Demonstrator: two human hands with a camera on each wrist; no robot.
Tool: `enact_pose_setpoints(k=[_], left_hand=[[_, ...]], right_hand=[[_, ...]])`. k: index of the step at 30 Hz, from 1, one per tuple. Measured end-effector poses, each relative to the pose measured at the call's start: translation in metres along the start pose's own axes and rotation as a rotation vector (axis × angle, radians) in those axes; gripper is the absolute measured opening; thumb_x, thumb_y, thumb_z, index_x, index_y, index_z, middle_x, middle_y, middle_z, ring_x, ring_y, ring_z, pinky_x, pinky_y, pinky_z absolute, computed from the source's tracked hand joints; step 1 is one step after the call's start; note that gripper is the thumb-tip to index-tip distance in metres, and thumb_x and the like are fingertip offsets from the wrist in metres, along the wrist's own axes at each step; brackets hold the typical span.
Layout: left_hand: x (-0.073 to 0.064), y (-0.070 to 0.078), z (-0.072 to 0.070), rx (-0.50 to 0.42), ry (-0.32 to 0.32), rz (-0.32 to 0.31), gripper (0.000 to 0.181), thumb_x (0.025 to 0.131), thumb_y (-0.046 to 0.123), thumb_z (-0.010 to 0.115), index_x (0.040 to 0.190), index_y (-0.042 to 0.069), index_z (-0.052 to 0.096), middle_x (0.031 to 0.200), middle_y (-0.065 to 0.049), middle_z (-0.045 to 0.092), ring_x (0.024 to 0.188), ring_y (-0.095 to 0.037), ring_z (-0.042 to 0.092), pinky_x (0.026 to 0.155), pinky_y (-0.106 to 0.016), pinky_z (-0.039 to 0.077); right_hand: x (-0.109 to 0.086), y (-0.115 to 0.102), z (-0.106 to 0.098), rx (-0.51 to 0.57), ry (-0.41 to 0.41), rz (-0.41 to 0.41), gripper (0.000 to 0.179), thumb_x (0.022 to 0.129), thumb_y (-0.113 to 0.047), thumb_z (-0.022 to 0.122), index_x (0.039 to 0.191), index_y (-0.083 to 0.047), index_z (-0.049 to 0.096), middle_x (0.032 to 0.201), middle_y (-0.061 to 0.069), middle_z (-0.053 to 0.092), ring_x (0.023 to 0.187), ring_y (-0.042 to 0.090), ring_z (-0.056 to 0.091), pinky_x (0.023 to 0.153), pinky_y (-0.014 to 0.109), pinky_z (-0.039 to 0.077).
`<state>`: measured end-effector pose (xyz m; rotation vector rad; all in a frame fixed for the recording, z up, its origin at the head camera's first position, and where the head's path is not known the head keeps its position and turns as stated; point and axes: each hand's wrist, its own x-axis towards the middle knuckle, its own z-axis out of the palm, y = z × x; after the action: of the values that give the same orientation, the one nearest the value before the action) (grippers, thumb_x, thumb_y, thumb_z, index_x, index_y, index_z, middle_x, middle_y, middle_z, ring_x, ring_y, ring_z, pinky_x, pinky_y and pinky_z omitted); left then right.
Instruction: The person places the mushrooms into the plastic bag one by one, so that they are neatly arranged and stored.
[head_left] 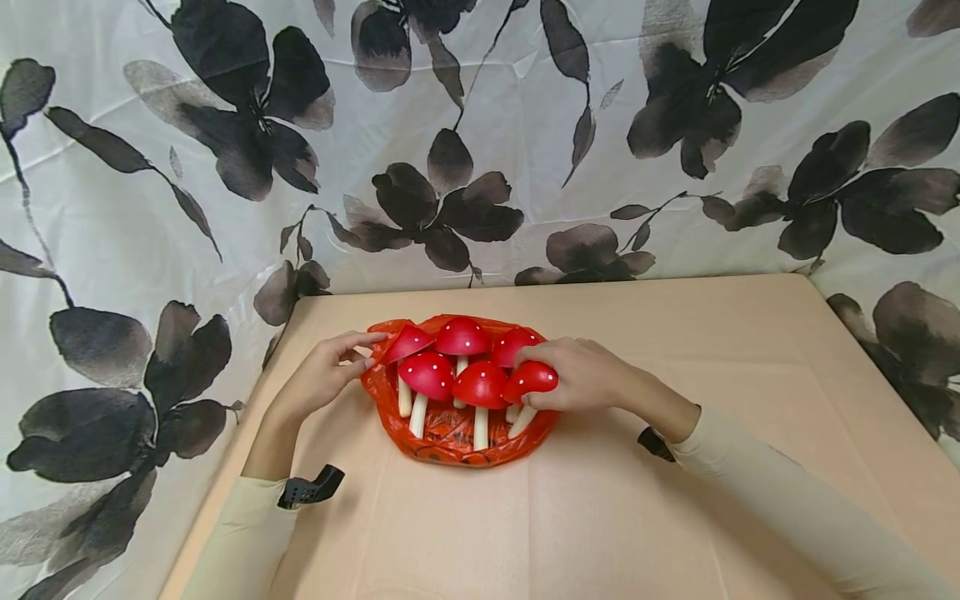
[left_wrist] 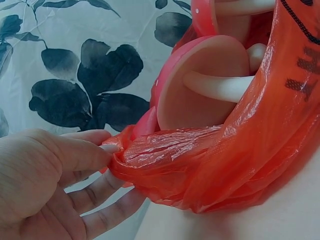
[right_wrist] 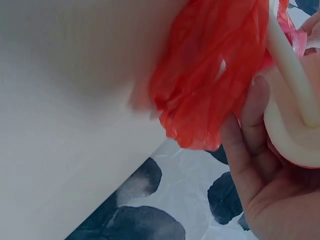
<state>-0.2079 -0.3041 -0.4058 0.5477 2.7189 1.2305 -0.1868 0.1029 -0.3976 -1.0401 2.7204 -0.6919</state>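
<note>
We see a red bag point(head_left: 457, 437) lying on the table point(head_left: 675, 467), toward its far left part, with six toy mushrooms point(head_left: 461, 367) lying in its open mouth, red caps away from us, pale stems toward us.

Our left hand point(head_left: 318, 383) pinches the bag's left rim between thumb and fingertips; the left wrist view shows the thin film bunched at the thumb tip point(left_wrist: 107, 148). Our right hand point(head_left: 588, 375) curls round the rightmost mushroom point(head_left: 531, 379) at the bag's right edge, fingers wrapped about its cap; the right wrist view shows the cap's pale underside and stem against the fingers point(right_wrist: 245, 135), with bag film touching them.

We judge the bag to be very light, soft and crinkly, apt to slide on the smooth tabletop and to tear if pulled hard against the stems. It has no stiffness of its own, so the rim or a gathered fold is the place to hold it. The mushrooms look hard and smooth, probably wood or plastic, light, glossy on the caps and so a little slippery; the cap gives a fuller grip than the thin stem, which may roll.

The table is plain beige, flat and matt. Behind and beside it hangs a white cloth point(head_left: 150, 208) printed with large dark flowers. We wear cream sleeves point(head_left: 787, 500) and dark wrist straps point(head_left: 311, 487).
</note>
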Motion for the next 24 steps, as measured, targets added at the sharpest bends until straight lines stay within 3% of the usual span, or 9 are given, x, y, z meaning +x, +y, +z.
enact_pose_setpoints(k=[3,6,15,19,24], left_hand=[[0.001,0.001,0.000,-0.003,-0.003,0.000,0.040,0.096,0.000,0.065,0.135,0.010,0.066,0.118,-0.011,0.068,0.087,-0.026,0.066,0.072,-0.024,0.052],[0.001,0.002,0.000,-0.013,-0.005,0.001,0.040,0.096,0.000,0.065,0.135,0.009,0.066,0.119,-0.012,0.068,0.088,-0.026,0.065,0.073,-0.023,0.053],[0.003,0.001,0.000,-0.007,-0.006,-0.003,0.041,0.095,-0.001,0.065,0.135,0.010,0.066,0.118,-0.012,0.068,0.089,-0.027,0.063,0.072,-0.023,0.052],[0.003,0.001,-0.001,-0.012,-0.010,-0.005,0.041,0.096,0.000,0.065,0.135,0.010,0.066,0.119,-0.012,0.067,0.087,-0.026,0.066,0.072,-0.024,0.052],[0.004,0.002,0.000,-0.007,-0.010,-0.004,0.040,0.096,0.001,0.066,0.135,0.011,0.066,0.121,-0.012,0.067,0.086,-0.024,0.067,0.072,-0.024,0.053]], right_hand=[[0.001,0.002,-0.002,-0.009,-0.049,0.023,0.038,0.083,-0.045,0.070,0.115,-0.025,0.067,0.083,-0.016,0.067,0.071,0.004,0.062,0.063,0.025,0.053],[0.003,0.004,-0.003,0.048,-0.085,0.042,0.038,0.086,-0.049,0.069,0.116,-0.026,0.067,0.077,-0.017,0.066,0.067,0.004,0.062,0.062,0.026,0.053],[0.005,0.016,-0.003,0.229,-0.167,0.049,0.034,0.089,-0.046,0.066,0.118,-0.027,0.068,0.083,-0.015,0.069,0.076,0.009,0.064,0.070,0.032,0.054],[0.005,0.014,-0.004,0.178,-0.206,0.072,0.035,0.087,-0.045,0.068,0.116,-0.026,0.069,0.077,-0.015,0.067,0.072,0.009,0.063,0.068,0.031,0.054],[0.008,0.008,0.000,0.094,-0.184,0.144,0.049,0.084,-0.061,0.068,0.121,-0.028,0.067,0.085,-0.017,0.067,0.082,0.010,0.063,0.071,0.030,0.053]])
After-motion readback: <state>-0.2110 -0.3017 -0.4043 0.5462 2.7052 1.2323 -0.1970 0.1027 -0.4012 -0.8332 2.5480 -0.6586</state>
